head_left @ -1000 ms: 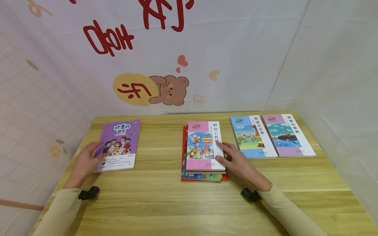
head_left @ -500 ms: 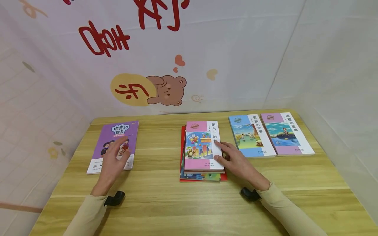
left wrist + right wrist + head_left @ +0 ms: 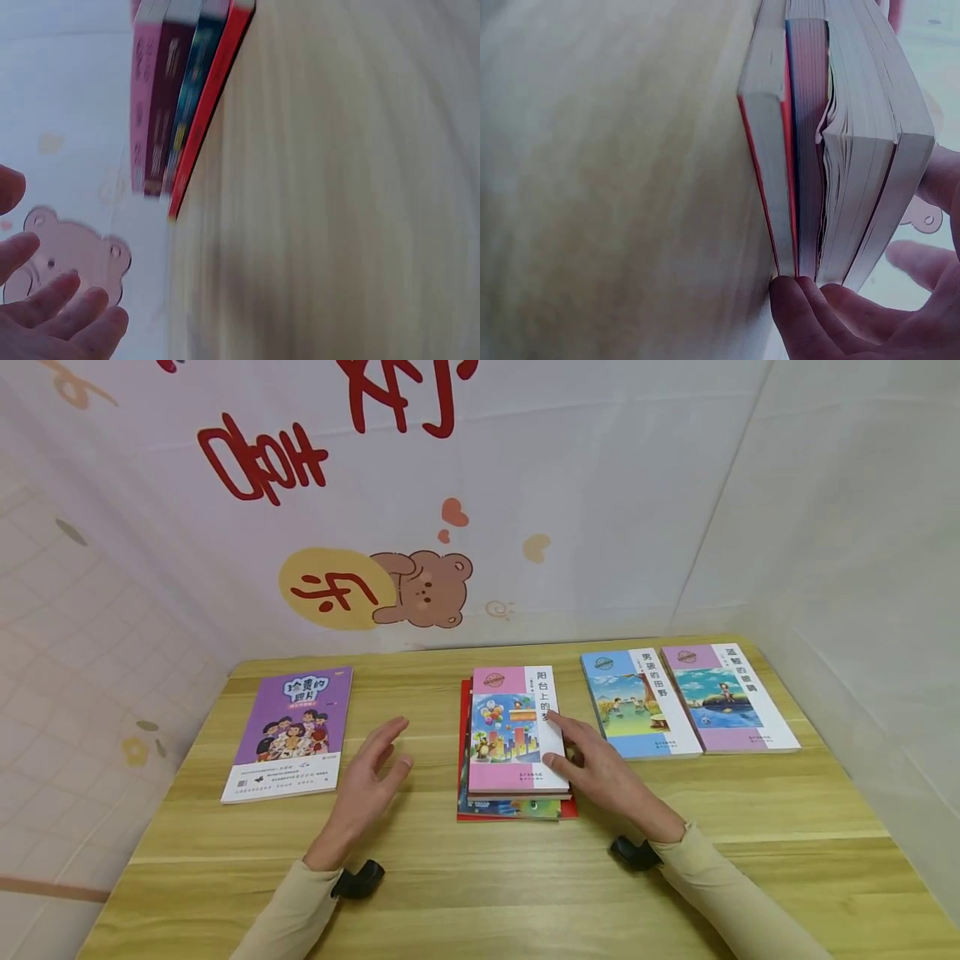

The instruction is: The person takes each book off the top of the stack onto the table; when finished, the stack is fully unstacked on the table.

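Note:
A stack of several books (image 3: 504, 777) lies at the middle of the table, a pink-and-white one on top and a red one at the bottom. My right hand (image 3: 603, 777) rests against the stack's right side. In the right wrist view, its lower fingers (image 3: 802, 315) touch the page edges near the tabletop, while the thumb and another finger reach towards the top cover. Between the stack and a purple book (image 3: 288, 735), my left hand (image 3: 367, 785) hovers with loosely bent fingers, holding nothing. The left wrist view shows the stacked spines (image 3: 169, 97) facing that hand.
A blue-and-white book (image 3: 637, 710) and another pink-and-white book (image 3: 727, 702) lie side by side at the back right. Behind the wooden table (image 3: 480, 885) hangs a white cloth (image 3: 615, 485) printed with a bear. Cloth walls also flank both sides.
My left hand has left the purple book and moved right, towards the stack. The right hand has stayed at the stack's right side, and the books lie as before.

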